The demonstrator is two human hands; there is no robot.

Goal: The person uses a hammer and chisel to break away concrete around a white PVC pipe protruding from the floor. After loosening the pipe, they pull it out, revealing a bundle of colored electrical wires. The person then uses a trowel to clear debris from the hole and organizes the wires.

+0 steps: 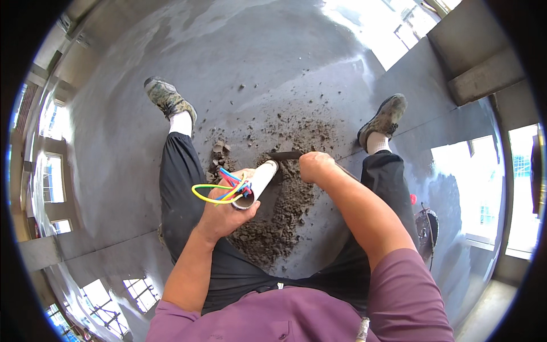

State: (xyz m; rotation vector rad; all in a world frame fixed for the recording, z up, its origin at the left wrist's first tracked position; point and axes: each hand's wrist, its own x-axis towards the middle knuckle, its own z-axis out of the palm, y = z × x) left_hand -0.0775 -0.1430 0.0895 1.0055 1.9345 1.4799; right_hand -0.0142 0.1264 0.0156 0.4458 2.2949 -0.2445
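My left hand (231, 208) is closed around a white plastic pipe (263, 178) that stands tilted between my legs. Blue, red and yellow-green wires (219, 199) loop out of the pipe's upper end. In my closed right hand (317, 166) is a tool with a dark flat blade (286, 155); its exact kind is unclear. The blade points left, close to the pipe's far, lower end, and I cannot tell whether they touch. Crumbly grey-brown mortar (279, 222) lies heaped around the pipe, and a larger chunk (221, 149) sits left of it.
My camouflage-patterned shoes (170, 100) stand wide apart on the smooth grey concrete floor (245, 51). Loose crumbs are scattered beyond the mortar. Beside my right leg is a dark bucket-like container (426, 231). A concrete ledge (484, 74) rises at the far right.
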